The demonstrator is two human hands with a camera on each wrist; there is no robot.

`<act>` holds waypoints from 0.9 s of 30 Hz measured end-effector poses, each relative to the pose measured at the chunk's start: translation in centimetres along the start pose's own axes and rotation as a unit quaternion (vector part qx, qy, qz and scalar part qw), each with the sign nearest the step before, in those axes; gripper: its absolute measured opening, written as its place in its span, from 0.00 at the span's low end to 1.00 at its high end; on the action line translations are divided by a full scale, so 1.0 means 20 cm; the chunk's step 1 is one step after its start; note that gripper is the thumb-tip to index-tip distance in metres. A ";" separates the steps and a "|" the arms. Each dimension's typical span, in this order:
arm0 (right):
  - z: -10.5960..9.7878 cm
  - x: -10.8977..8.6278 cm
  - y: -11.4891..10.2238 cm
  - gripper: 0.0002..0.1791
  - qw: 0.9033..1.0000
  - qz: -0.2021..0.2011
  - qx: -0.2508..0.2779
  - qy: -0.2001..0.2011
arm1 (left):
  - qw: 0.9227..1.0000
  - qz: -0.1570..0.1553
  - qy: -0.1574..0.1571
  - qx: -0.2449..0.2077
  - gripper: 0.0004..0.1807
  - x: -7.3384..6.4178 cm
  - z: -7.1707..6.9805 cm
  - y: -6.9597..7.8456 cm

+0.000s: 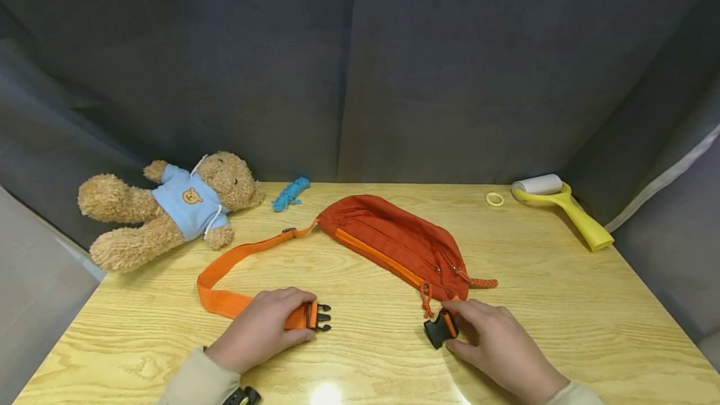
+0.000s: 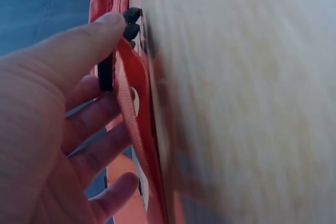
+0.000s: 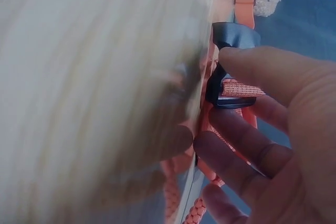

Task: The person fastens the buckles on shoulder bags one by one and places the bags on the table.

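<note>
A red-orange waist bag [image 1: 394, 239] lies on the wooden table, its orange strap [image 1: 225, 261] looping out to the left. My left hand [image 1: 270, 324] pinches the strap end at the black pronged buckle half [image 1: 319, 317], prongs pointing right. In the left wrist view the thumb [image 2: 84, 45] lies over that buckle half. With thumb and fingers, my right hand [image 1: 497, 342] holds the black socket buckle half [image 1: 440, 329] beside the bag's lower right end. The right wrist view shows the thumb against this socket half [image 3: 236, 35]. A gap of table separates the two halves.
A teddy bear [image 1: 191, 205] in a blue top lies at the back left, beside a blue cord bundle [image 1: 290, 194]. At the back right are a pale yellow ring [image 1: 495, 199] and a yellow-handled lint roller [image 1: 568, 205]. Dark curtains [image 1: 349, 67] stand behind the table.
</note>
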State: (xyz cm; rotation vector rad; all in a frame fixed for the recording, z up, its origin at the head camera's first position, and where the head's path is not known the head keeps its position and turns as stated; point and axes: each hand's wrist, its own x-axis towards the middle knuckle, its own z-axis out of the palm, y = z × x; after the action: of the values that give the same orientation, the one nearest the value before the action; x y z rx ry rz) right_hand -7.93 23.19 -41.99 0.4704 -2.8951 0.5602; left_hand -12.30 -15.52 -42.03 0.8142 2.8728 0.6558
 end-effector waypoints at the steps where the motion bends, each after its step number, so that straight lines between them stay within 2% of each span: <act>1: 0.00 0.00 0.00 0.32 1.000 0.001 0.004 -0.003 | 1.000 0.001 0.000 -0.001 0.29 0.00 0.00 0.00; 15: 0.02 0.01 0.00 0.33 0.998 -0.004 0.059 -0.012 | 0.999 -0.017 -0.008 -0.027 0.28 0.01 0.01 0.00; 22: 0.02 0.02 0.00 0.33 0.998 -0.011 0.067 -0.016 | 0.999 -0.021 -0.013 -0.034 0.29 0.01 0.01 0.01; 27: 0.02 0.02 0.00 0.33 0.996 0.004 0.080 -0.026 | 0.998 -0.026 -0.018 -0.045 0.28 0.01 0.01 0.01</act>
State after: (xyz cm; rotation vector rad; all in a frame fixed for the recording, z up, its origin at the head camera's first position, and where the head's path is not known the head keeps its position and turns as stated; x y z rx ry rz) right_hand -8.36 22.95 -42.33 0.5015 -2.9149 0.7976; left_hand -12.35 -15.28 -42.15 0.7286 2.7992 0.7505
